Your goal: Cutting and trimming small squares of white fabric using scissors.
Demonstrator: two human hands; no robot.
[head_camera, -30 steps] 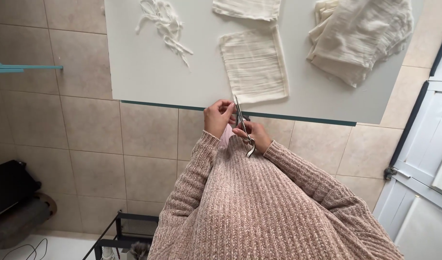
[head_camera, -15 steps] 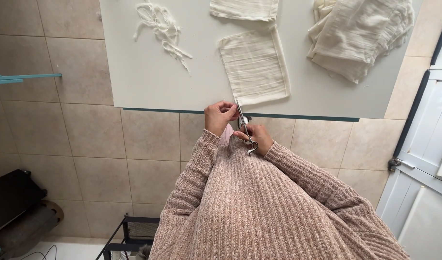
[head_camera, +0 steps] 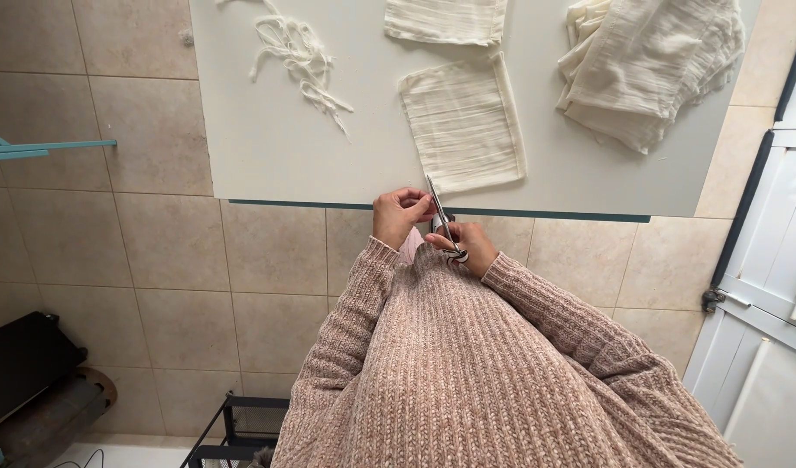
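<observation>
the person stands at the near edge of a white table (head_camera: 268, 147), both hands drawn in close to the chest above the pink knit sweater (head_camera: 467, 373). the right hand (head_camera: 469, 247) is clenched around the handles of a pair of scissors (head_camera: 444, 224), whose blades point up and away toward the table edge and reach just over it. the left hand (head_camera: 398, 215) sits just beside the blades, its fingertips pinched together near the metal; what they pinch is too small to make out, so i cannot tell whether they hold anything. a bit of pale pink cloth shows between the two wrists. on the table, nearest the scissor tips, lies a flat cream fabric square (head_camera: 464, 123), its lower corner close to the blades. beyond it, at the far edge, a second folded cream piece (head_camera: 445, 19) lies apart from the first. to the right a bigger heap of folded cream cloth (head_camera: 653, 65) is piled up. to the left a tangle of thin cream strips (head_camera: 301, 56) lies loose on the tabletop. the sweater's bulk hides everything below the hands. beige floor tiles (head_camera: 138, 251) spread under the table, with a white door (head_camera: 762, 286) at the right and a dark bag (head_camera: 25, 360) at the lower left.
</observation>
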